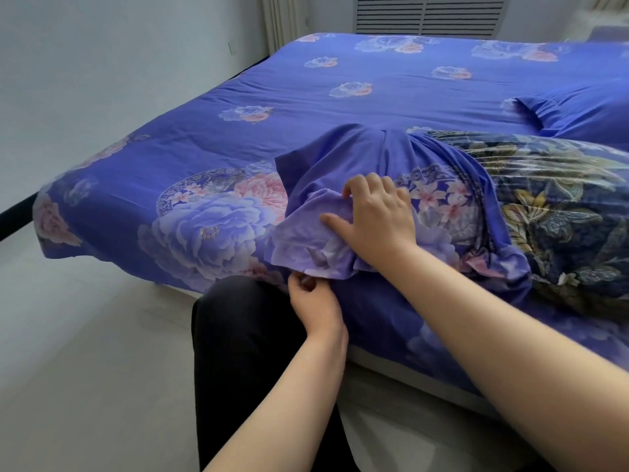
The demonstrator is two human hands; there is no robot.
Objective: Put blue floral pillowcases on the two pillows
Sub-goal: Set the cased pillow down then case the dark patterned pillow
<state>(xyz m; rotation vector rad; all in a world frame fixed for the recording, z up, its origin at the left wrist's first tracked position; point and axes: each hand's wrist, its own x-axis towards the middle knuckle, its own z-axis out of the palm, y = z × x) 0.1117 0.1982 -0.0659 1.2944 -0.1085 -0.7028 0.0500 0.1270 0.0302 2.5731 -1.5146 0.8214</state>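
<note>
A pillow (558, 212) with a dark leafy pattern lies on the bed (306, 107) near its front edge, partly inside a blue floral pillowcase (357, 185); the right hand (374, 219) rests on the bunched open end, fingers curled into the cloth; the left hand (313, 301) pinches the lower hem at the bed's edge; a second pillow (578, 114), already covered, lies farther back on the right.

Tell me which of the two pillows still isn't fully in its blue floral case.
The near pillow under the right hand: its dark leafy cover still shows. The far pillow is all blue.
</note>
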